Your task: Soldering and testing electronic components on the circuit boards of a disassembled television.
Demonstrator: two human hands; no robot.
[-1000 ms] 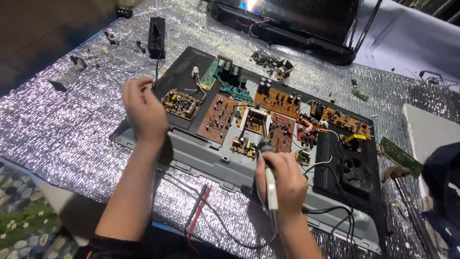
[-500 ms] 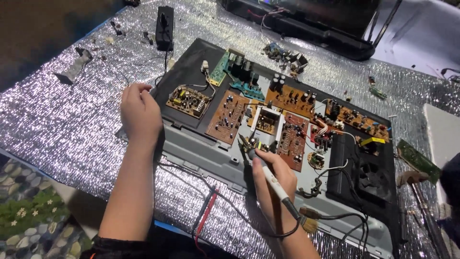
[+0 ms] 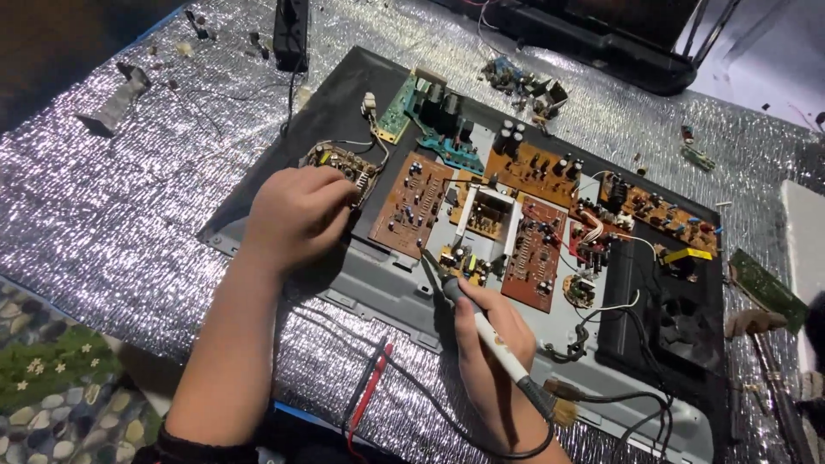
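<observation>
Right now the right hand (image 3: 494,344) is closed pen-fashion around a white soldering iron (image 3: 490,331), whose long axis runs from the cord end near the chassis's near edge up and leftward, the tip resting at a small yellow circuit board (image 3: 464,262) just ahead of the knuckles. Further left, the left hand (image 3: 296,215) is curled, fingertips pressing on a small brown board (image 3: 339,161) near the chassis's (image 3: 378,288) left edge; whether it pinches anything I cannot tell. Red and black leads (image 3: 369,387) lie on the silver foil mat (image 3: 103,232) between the forearms.
</observation>
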